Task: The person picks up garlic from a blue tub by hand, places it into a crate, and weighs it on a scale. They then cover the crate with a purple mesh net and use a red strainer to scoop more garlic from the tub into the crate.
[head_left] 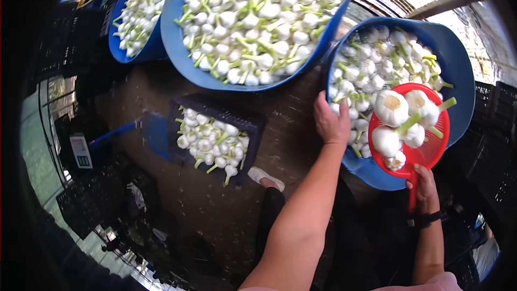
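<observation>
My right hand [425,188] is closed around the handle of a red strainer [413,160], held over the right blue tub [456,91]. Several white garlic bulbs [391,108] with short green stems lie in the strainer. On the near left side of that tub, my left hand [333,123] grips the rim, thumb toward the inside. More garlic bulbs [362,70] sit in water inside the tub.
A large blue tub [212,82] heaped with garlic stands at the back, another blue tub [114,40] to its left. On the floor, a dark crate [253,129] holds garlic beside a blue shovel-like tool [156,136]. Black crates [86,199] stand at left.
</observation>
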The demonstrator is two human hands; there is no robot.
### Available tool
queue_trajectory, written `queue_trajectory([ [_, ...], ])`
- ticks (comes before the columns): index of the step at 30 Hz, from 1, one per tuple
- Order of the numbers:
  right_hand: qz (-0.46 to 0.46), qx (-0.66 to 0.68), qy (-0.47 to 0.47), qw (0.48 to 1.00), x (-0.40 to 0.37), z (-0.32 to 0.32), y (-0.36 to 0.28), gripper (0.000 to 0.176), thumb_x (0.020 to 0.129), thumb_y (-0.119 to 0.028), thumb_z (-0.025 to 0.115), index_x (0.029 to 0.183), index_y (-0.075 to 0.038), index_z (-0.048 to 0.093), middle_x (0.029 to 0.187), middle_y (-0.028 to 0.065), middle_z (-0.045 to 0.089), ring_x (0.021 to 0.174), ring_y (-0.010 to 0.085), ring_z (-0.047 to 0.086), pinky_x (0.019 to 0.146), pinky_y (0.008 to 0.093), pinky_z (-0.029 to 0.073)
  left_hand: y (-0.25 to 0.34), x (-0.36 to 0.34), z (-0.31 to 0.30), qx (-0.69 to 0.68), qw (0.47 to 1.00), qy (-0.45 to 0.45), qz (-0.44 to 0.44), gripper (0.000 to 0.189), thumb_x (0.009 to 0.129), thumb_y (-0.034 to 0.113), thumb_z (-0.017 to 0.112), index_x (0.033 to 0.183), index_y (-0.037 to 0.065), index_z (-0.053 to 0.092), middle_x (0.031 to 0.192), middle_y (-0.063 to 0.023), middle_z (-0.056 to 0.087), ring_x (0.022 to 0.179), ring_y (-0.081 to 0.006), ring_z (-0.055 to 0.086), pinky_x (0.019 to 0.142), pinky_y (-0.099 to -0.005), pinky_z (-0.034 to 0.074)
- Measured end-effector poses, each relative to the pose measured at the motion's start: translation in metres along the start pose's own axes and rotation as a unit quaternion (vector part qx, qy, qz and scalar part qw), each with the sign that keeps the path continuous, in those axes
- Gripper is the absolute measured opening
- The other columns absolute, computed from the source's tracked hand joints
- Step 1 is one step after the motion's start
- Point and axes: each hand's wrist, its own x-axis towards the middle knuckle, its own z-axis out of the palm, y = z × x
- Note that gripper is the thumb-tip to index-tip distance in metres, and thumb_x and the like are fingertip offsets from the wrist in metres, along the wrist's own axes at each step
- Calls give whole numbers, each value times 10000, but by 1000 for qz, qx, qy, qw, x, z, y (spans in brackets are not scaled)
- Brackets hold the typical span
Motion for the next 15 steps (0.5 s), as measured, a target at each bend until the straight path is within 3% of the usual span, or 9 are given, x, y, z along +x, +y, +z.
queue_trajectory([
  [2, -2, -14, 6, 1000, -31, 33, 2, 350, 817, -148, 569, 1108, 22, 473, 843, 83, 582, 573, 136, 546, 391, 232, 411, -24, -2, -7, -130, 988, -55, -56, 455, 901, 345, 499, 1226, 34, 430, 1168, -203, 512, 1077, -322, 500, 928, -381, 376],
  [4, -5, -33, -1, 999, -56, 64, 9, 392, 805, -144, 569, 1140, 19, 447, 900, 86, 577, 601, 138, 551, 399, 237, 418, -37, -24, -41, -224, 948, -105, -201, 506, 893, 384, 518, 1239, 27, 423, 1150, -198, 549, 1059, -297, 547, 901, -367, 421],
  [6, 14, -35, -13, 999, -73, 103, 24, 394, 801, -136, 566, 1144, 17, 447, 903, 87, 574, 613, 142, 552, 408, 245, 426, -76, -60, -86, -212, 945, -144, -204, 498, 890, 381, 533, 1222, 20, 450, 1078, -169, 596, 986, -260, 588, 870, -337, 443],
  [8, 60, -39, -50, 996, -83, 134, 45, 395, 801, -121, 560, 1160, -2, 445, 908, 85, 571, 632, 151, 555, 419, 258, 434, -138, -106, -124, -237, 898, -153, -337, 426, 875, 344, 581, 1140, 15, 527, 1043, -144, 610, 949, -206, 586, 855, -309, 441],
  [11, 93, -58, -107, 988, -95, 197, 74, 369, 806, -97, 559, 1151, -20, 452, 914, 81, 570, 650, 158, 556, 431, 271, 442, -194, -178, -219, -225, 889, -140, -374, 374, 873, 324, 598, 1083, 17, 556, 923, -100, 629, 844, -170, 582, 784, -293, 459],
  [12, 100, -69, -123, 985, -99, 219, 84, 356, 808, -89, 559, 1143, -23, 458, 915, 81, 570, 654, 160, 556, 435, 276, 444, -213, -200, -248, -159, 895, -151, -388, 370, 876, 358, 565, 1128, 90, 534, 939, -18, 612, 787, -117, 585, 640, -261, 439],
  [15, 135, -80, -177, 972, -107, 282, 112, 309, 818, -64, 550, 1111, -5, 472, 896, 84, 571, 614, 167, 544, 432, 280, 441, -227, -232, -335, -160, 878, -146, -426, 346, 880, 352, 553, 1108, 92, 542, 975, -25, 624, 820, -134, 600, 672, -271, 449],
])
